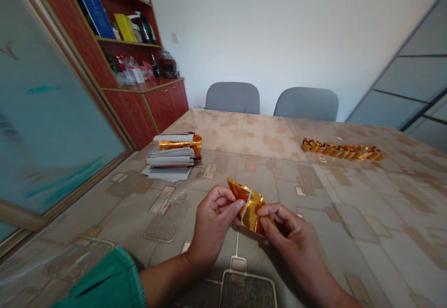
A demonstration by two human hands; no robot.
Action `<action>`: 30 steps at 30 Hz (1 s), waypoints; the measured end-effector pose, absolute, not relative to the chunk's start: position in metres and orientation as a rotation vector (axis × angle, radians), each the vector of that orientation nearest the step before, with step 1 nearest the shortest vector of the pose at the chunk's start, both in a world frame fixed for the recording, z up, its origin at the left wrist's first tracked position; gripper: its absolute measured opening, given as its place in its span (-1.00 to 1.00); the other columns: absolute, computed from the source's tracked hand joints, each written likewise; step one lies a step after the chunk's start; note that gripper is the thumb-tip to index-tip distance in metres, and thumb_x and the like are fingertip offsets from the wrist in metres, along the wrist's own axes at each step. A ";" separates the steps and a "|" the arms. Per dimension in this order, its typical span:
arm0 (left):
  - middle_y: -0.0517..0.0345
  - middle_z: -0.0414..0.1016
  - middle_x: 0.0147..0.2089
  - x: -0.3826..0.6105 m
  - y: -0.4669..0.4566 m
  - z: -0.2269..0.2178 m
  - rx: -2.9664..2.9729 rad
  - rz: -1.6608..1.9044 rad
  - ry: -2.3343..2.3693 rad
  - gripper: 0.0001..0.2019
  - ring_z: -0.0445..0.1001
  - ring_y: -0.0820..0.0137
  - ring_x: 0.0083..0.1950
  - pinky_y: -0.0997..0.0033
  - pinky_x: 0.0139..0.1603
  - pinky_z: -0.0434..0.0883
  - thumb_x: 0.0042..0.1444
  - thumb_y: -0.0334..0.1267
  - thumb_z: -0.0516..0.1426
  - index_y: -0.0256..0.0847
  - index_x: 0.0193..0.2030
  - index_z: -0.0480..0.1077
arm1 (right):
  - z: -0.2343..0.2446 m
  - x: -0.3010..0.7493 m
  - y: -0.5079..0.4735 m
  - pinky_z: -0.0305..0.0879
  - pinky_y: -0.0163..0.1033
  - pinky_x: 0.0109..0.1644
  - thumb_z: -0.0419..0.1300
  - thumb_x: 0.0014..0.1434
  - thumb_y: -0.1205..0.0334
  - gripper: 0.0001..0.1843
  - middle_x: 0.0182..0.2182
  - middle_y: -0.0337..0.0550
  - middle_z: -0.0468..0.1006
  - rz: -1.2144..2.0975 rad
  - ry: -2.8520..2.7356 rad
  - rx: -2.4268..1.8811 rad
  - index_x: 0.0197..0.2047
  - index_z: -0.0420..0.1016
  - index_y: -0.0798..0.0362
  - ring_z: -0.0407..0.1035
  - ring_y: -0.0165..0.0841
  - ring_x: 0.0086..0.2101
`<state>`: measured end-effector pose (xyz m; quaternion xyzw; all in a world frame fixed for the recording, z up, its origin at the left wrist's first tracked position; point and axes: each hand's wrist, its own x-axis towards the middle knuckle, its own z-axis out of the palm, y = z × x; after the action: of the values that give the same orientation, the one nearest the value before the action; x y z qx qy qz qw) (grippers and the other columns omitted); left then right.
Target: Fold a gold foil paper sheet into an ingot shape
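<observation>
White wall and two grey chairs form the background; in front of them extends a desk with a patterned surface. At the near middle of the desk, a gold foil sheet is held tilted between both hands, partly folded, with a pale edge running across it. Contact between sheet and desk cannot be determined.

Caution: thin foil is likely to crease off-line if the two hands apply uneven force. Excess tension between the grips could tear the sheet; too light a pinch could allow the overlapping layers to slip or unfold. Hard fingertip pressure may dent the bright face.

Finger condition, left hand: thumb and fingers are drawn close together, pinching the sheet beside the pale edge.

Finger condition, right hand: thumb and forefinger pinch the opposite end; the remaining fingers are curled and partly hidden.

Adjacent items: a pile of pale and gold sheets lies beyond the left hand, and a row of folded gold pieces lies toward the far right, both well apart from the fingers
</observation>
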<state>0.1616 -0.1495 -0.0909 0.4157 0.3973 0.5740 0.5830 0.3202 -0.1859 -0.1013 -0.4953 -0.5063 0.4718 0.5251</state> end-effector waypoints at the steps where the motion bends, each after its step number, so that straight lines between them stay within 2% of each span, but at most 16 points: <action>1: 0.26 0.56 -0.49 0.162 -0.150 -0.091 0.980 1.336 0.917 -0.76 0.49 0.52 -0.51 0.63 -0.49 0.41 -0.07 -0.27 0.39 -0.24 -0.40 0.39 | -0.101 0.320 -0.186 0.21 -0.35 -0.53 0.28 0.09 0.17 -0.89 -0.49 -0.24 0.53 1.109 -1.213 -1.182 -0.32 0.54 0.02 0.28 -0.44 -0.56; 5: 0.13 0.67 -0.31 0.161 -0.153 -0.095 1.018 1.270 0.873 -0.82 0.60 0.44 -0.30 0.57 -0.27 0.50 -0.07 -0.34 0.38 -0.26 -0.29 0.56 | -0.098 0.320 -0.186 0.28 -0.35 -0.47 0.28 0.11 0.20 -0.92 -0.49 -0.24 0.58 1.050 -1.224 -1.163 -0.33 0.57 0.00 0.37 -0.42 -0.52; 10: 0.09 0.70 -0.24 0.160 -0.152 -0.099 1.003 1.195 0.908 -0.72 0.63 0.38 -0.28 0.52 -0.29 0.51 -0.08 -0.35 0.37 -0.22 -0.16 0.60 | -0.099 0.322 -0.188 0.39 -0.30 -0.35 0.27 0.16 0.18 -0.91 -0.41 -0.22 0.66 1.032 -1.292 -1.161 -0.30 0.59 -0.02 0.50 -0.34 -0.41; 13: 0.06 0.70 -0.18 0.158 -0.151 -0.098 1.006 1.185 0.937 -0.72 0.63 0.37 -0.24 0.50 -0.25 0.52 -0.06 -0.34 0.36 -0.23 -0.14 0.60 | -0.098 0.329 -0.191 0.39 -0.28 -0.31 0.14 0.32 0.11 -0.77 -0.35 -0.20 0.66 1.026 -1.427 -1.181 -0.19 0.62 -0.04 0.51 -0.33 -0.35; 16: 0.08 0.70 -0.17 0.156 -0.151 -0.096 0.998 1.195 0.918 -0.76 0.63 0.37 -0.18 0.50 -0.15 0.51 -0.02 -0.33 0.35 -0.23 -0.15 0.60 | -0.092 0.334 -0.194 0.38 -0.30 -0.30 -0.02 0.42 0.17 -0.67 -0.31 -0.21 0.65 0.966 -1.616 -1.173 -0.08 0.60 -0.07 0.51 -0.35 -0.34; 21: 0.11 0.69 -0.15 0.156 -0.150 -0.096 0.948 1.216 0.858 -0.75 0.62 0.38 -0.16 0.49 -0.12 0.49 0.00 -0.34 0.35 -0.20 -0.13 0.59 | -0.084 0.335 -0.192 0.38 -0.30 -0.30 0.02 0.34 0.34 -0.69 -0.31 -0.20 0.64 0.791 -1.911 -1.091 -0.02 0.56 -0.05 0.52 -0.36 -0.36; 25: 0.08 0.68 -0.18 0.155 -0.149 -0.098 0.950 1.183 0.857 -0.76 0.61 0.38 -0.22 0.46 -0.17 0.49 -0.02 -0.33 0.35 -0.23 -0.15 0.59 | -0.086 0.336 -0.189 0.39 -0.27 -0.27 0.08 0.31 0.40 -0.67 -0.29 -0.17 0.64 0.687 -2.017 -1.034 0.01 0.57 -0.08 0.52 -0.33 -0.30; 30: 0.05 0.69 -0.18 0.154 -0.148 -0.097 0.949 1.180 0.872 -0.77 0.62 0.34 -0.19 0.42 -0.14 0.49 -0.04 -0.36 0.35 -0.24 -0.18 0.59 | -0.090 0.342 -0.186 0.41 -0.22 -0.25 0.05 0.31 0.42 -0.60 -0.27 -0.18 0.65 0.719 -2.001 -1.006 0.02 0.59 -0.15 0.53 -0.31 -0.28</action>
<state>0.1544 -0.1485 -0.0975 0.4164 0.3824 0.5177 0.6422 0.3422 -0.1861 -0.0897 -0.3947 -0.7852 0.2823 0.3847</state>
